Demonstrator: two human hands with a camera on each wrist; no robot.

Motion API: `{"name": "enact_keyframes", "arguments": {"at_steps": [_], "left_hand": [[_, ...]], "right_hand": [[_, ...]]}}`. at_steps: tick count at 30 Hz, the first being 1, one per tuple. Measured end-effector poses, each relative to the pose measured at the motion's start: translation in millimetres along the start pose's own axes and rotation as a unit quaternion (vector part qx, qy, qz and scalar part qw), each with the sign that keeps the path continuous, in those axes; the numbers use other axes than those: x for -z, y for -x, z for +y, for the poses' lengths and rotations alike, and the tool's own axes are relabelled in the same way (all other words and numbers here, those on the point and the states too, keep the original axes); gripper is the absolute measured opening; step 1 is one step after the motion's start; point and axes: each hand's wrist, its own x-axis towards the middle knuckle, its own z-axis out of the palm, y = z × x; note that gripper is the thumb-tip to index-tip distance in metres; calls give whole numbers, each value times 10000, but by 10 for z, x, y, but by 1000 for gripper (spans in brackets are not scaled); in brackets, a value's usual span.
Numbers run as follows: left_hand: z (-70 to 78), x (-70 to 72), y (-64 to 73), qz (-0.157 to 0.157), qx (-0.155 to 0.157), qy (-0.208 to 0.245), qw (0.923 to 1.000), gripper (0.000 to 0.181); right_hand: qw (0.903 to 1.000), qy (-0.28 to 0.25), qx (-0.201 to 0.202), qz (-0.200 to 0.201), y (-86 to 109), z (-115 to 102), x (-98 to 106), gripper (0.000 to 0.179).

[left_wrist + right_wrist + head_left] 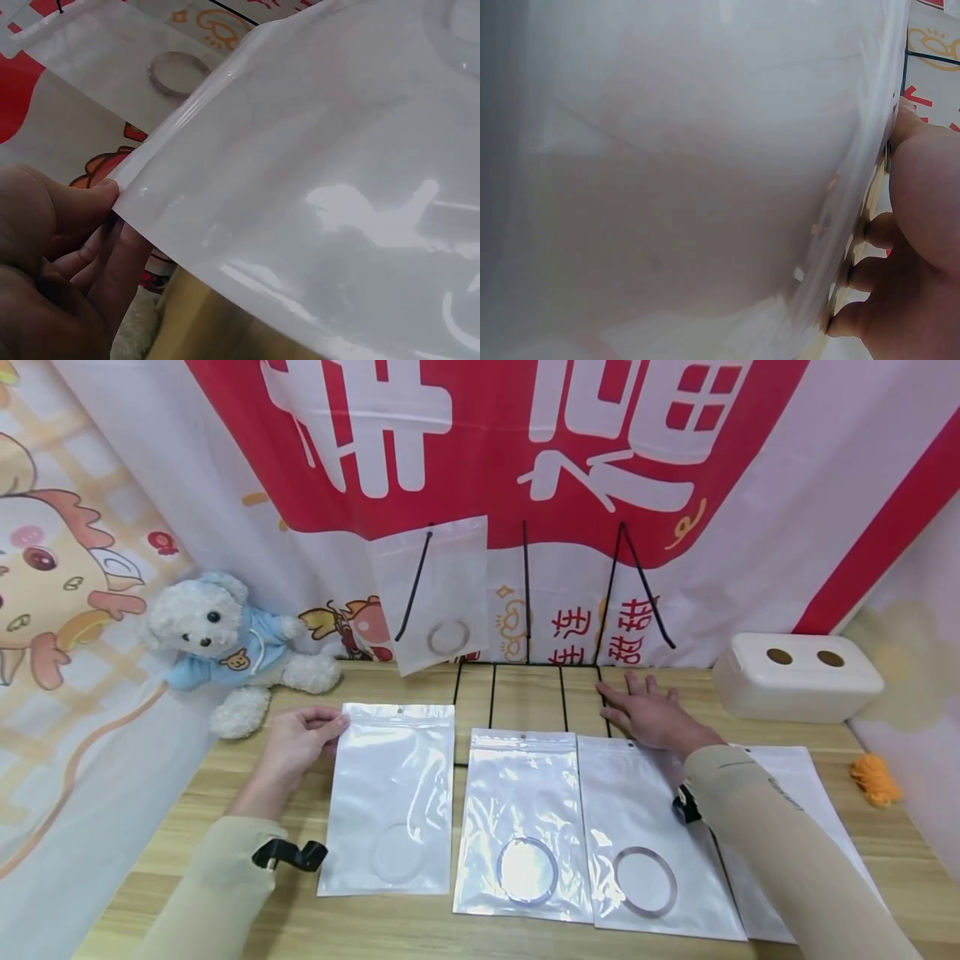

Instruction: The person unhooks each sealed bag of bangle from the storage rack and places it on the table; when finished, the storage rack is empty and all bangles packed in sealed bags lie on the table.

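Note:
My left hand (296, 739) pinches the upper left corner of the leftmost zip pouch (390, 777) between thumb and fingers. That pouch is glossy white, with the faint outline of a ring low inside it; the left wrist view shows the pinched corner (124, 199) up close. Beside it on the table lie a second pouch (517, 793) with a bangle (527, 871) and a third pouch (637, 802) with another bangle (645, 882). My right hand (648, 710) rests with spread fingers on the wooden table, just behind the third pouch's top edge. Its forearm crosses a fourth pouch (787, 777).
A black wire rack (491, 697) stands at the back, with another pouch (431, 585) holding a bangle hung on its left hook. A white teddy bear (217, 627) in blue sits at left. At right are a white box (798, 681) with two holes and an orange bundle (876, 779).

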Motion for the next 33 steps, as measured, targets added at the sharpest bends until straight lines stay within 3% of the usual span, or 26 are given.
{"name": "enact_keyframes", "arguments": {"at_steps": [11, 33], "left_hand": [[-207, -169, -139, -524, 264, -98, 9982, 32], [-263, -260, -158, -402, 501, -568, 9963, 33]], "right_hand": [[9999, -43, -101, -41, -38, 40, -29, 64], [9999, -51, -72, -54, -26, 38, -12, 65]]}}
